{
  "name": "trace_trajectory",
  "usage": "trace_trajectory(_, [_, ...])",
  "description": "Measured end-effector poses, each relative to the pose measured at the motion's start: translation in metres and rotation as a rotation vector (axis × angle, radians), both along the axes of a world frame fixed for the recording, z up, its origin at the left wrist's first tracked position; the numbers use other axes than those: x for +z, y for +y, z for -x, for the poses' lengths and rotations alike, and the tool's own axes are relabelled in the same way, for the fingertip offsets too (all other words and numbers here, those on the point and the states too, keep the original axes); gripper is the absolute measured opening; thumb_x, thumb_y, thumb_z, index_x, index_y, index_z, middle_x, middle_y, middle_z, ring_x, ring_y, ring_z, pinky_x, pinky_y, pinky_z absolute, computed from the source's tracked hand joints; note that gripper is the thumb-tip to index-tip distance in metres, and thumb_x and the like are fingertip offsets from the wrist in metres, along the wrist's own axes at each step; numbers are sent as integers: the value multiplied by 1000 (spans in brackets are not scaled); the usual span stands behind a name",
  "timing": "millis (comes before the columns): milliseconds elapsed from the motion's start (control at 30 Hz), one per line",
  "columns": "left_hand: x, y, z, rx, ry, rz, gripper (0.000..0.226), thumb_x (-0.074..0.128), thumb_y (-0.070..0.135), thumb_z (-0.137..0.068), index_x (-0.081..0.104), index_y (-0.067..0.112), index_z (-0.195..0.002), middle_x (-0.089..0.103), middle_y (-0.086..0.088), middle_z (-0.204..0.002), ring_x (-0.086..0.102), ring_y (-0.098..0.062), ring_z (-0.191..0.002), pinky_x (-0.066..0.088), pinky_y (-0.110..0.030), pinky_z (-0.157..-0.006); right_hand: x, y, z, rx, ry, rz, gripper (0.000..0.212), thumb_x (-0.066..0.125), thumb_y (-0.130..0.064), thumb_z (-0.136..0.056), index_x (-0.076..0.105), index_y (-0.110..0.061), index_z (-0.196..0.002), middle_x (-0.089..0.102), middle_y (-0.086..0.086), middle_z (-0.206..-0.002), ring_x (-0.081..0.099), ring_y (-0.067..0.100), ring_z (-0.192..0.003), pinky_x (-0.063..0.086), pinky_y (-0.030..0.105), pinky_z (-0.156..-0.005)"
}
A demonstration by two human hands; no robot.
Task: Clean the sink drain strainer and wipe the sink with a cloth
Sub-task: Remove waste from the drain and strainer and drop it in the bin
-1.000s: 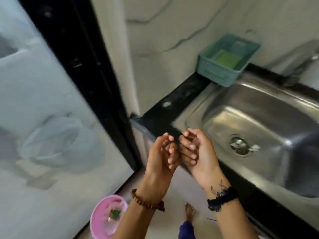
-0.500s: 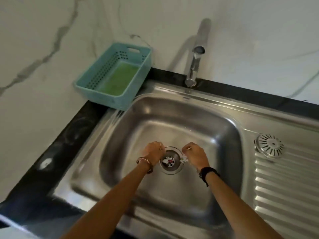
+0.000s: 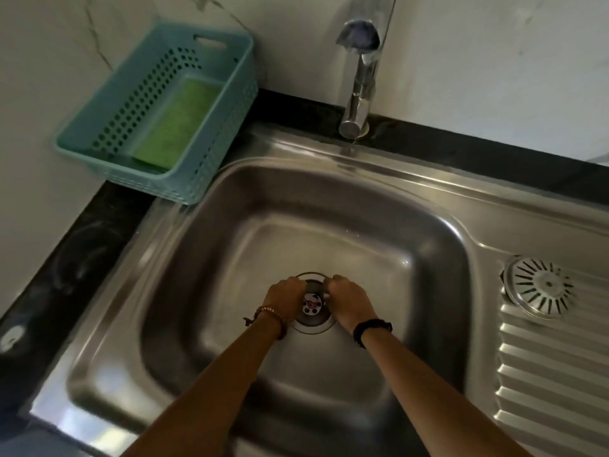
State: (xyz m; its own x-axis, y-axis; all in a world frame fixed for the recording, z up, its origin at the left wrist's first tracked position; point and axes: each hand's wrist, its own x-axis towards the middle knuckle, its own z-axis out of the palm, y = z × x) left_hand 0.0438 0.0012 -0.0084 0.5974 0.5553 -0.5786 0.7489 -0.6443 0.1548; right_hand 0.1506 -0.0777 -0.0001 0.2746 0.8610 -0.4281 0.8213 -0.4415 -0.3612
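Left hand [image 3: 286, 300] & right hand [image 3: 348, 301], both curled, gripped drain strainer [image 3: 311, 306] in sink [image 3: 211, 258]; best lifted evenly, straight up.

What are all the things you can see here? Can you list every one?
sink: one, shiny steel, middle
drain strainer: one, silver, bottom of the basin between the hands
round slotted cover: one, silver, on the ribbed draining board at right
tap: one, chrome, behind the basin
basket: one, teal, back left corner
sponge: one, green, inside the basket
counter: one, black, around the sink
wall: white marble look, behind
left hand: one, beaded bracelet, at the drain
right hand: one, black wristband, at the drain
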Motion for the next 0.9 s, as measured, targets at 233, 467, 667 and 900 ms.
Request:
trace_trajectory(233, [12,17,18,275,-103,67,23,51,18,-90,62,0,-101,64,-20,-106,62,-35,-96,51,-39,-81,-17,18,14,182,-58,114,34,46,-8,-92,49,-11,-126,59,11,-123,58,28,-109,46,33,-84])
trace_trajectory(467, [13,14,27,449,-198,121,17,54,14,-88,65,5,-97,66,-16,-105,63,-30,-94,50,-34,-79,-35,12,20,250,-147,84,36,48,-16,-93,48,-12,-129,52,12,-132,59,27,-109,47,33,-84])
trace_trajectory(667, [26,12,38,541,-294,138,14,57,14,-85,65,6,-92,67,-13,-105,62,-28,-95,50,-32,-80,-33,11,19,242,-202,41,28,43,-24,-96,60,-13,-114,61,10,-121,63,28,-101,48,33,-78])
trace_trajectory(900, [58,-1,69,569,-401,137,9,64,21,-83,68,13,-83,71,-5,-91,61,-15,-77,48,-25,-69,-1,-7,26,-164,-9,-116,24,58,-35,-86,67,-17,-100,69,6,-103,65,26,-88,45,26,-66])
